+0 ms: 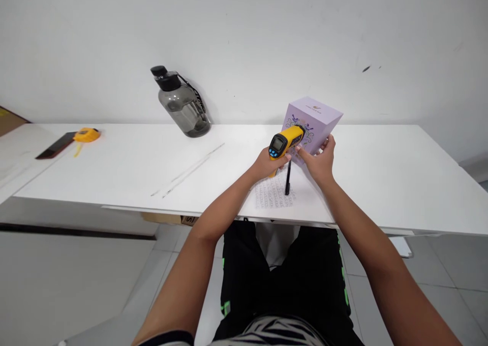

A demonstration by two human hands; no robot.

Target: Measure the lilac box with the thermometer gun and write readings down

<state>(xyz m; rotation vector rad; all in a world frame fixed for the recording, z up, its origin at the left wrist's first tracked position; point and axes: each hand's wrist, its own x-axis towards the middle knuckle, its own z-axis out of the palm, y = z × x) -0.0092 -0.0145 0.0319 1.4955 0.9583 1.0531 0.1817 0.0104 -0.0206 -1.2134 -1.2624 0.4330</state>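
Observation:
A yellow and black infrared thermometer (293,134), its small screen facing me, is gripped in my left hand (266,164). Its front end is close against a lilac box (317,115) with a floral print; whether they touch I cannot tell. My right hand (321,162) holds that box tilted, thumb on the printed face and fingers around the side. Below both hands lies a sheet of paper (267,197) covered in handwriting, with a black pen (287,181) on it. The box's underside is hidden.
A grey water bottle (183,104) with a black lid stands near the wall, left of my hands. Farther left are a yellow tape measure (87,134) and a dark flat object (56,146). The white table (400,183) has its front edge just before my lap.

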